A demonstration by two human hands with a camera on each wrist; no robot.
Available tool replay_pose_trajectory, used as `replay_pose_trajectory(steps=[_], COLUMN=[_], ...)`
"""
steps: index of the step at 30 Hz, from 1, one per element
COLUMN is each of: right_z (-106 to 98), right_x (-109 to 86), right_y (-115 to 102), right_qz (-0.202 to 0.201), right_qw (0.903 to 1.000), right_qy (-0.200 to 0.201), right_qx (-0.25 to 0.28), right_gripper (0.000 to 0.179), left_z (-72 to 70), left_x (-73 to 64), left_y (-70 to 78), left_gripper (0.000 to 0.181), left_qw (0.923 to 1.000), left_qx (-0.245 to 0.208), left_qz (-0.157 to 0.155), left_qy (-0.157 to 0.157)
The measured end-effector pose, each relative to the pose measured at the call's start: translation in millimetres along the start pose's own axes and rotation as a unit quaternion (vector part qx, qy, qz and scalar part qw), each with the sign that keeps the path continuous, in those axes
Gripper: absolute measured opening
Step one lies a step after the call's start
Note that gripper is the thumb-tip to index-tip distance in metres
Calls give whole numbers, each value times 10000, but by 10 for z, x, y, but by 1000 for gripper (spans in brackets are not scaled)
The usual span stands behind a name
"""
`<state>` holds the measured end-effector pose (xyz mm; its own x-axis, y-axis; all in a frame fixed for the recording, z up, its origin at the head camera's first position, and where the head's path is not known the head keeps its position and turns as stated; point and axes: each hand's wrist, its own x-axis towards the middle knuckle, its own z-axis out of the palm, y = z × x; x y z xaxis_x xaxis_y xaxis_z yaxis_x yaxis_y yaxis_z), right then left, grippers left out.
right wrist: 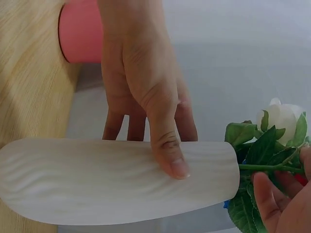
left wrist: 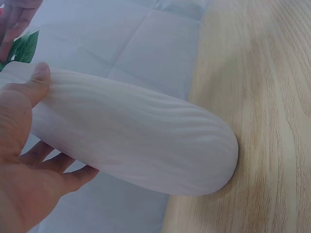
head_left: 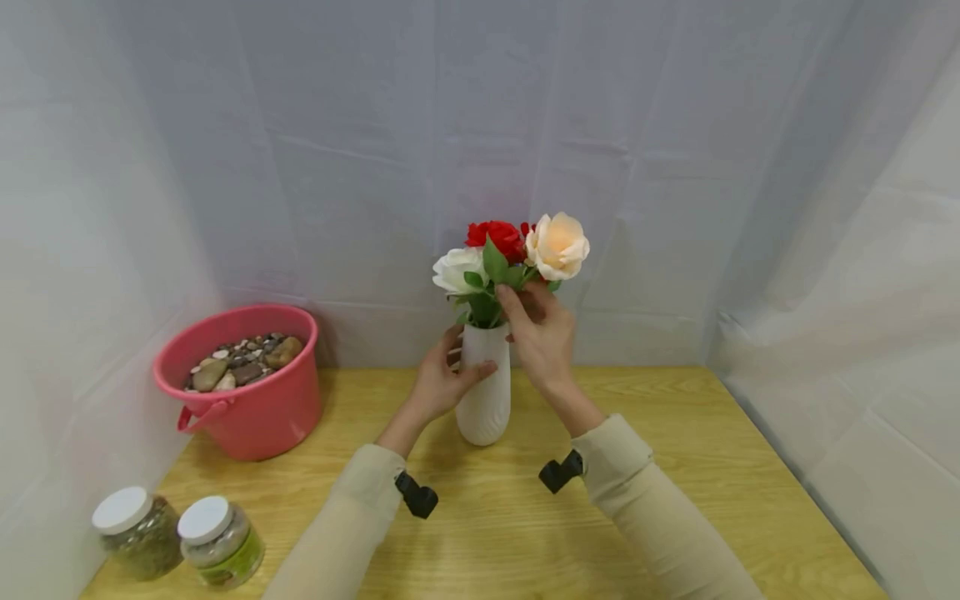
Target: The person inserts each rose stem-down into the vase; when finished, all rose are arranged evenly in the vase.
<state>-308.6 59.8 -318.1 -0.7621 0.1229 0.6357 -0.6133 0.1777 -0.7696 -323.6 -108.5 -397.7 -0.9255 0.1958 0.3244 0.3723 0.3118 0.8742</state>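
A white ribbed vase (head_left: 483, 408) stands upright on the wooden table. My left hand (head_left: 442, 375) grips its upper part, thumb (left wrist: 41, 77) across the near side and fingers round the far side. From the mouth rise a white rose (head_left: 459, 272), a red rose (head_left: 498, 240) and a peach rose (head_left: 558, 247), with green leaves (head_left: 495, 262) among them. Just above the rim, my right hand (head_left: 542, 329) pinches a green stem (right wrist: 262, 168) between thumb and fingers; the stem's lower end is hidden inside the vase. Something blue (right wrist: 226, 204) peeks out by the rim.
To the left sits a pink bucket (head_left: 288, 408) of stones (head_left: 247, 362), its handle hanging in front. Two white-lidded jars, a darker one (head_left: 142, 542) and one with a green label (head_left: 228, 554), stand at the table's near left. Pale sheeting (head_left: 360, 167) encloses the back and sides.
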Motion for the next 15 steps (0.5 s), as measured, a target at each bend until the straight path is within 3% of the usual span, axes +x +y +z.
replay_pose_trajectory(steps=[9,15], right_z=[39,46], right_x=[6,12], right_y=[9,31], right_qz=[85,-199], right_qw=[9990,9988], right_qy=[434,443], right_qx=[105,-101], right_gripper=[38,24], left_z=[3,-1], left_x=[11,14], left_y=[-4,-3], left_gripper=[83,82], left_qw=[9999,9998], left_qx=[-58,-125], left_qz=[-152,-159], left_qy=[-3,33])
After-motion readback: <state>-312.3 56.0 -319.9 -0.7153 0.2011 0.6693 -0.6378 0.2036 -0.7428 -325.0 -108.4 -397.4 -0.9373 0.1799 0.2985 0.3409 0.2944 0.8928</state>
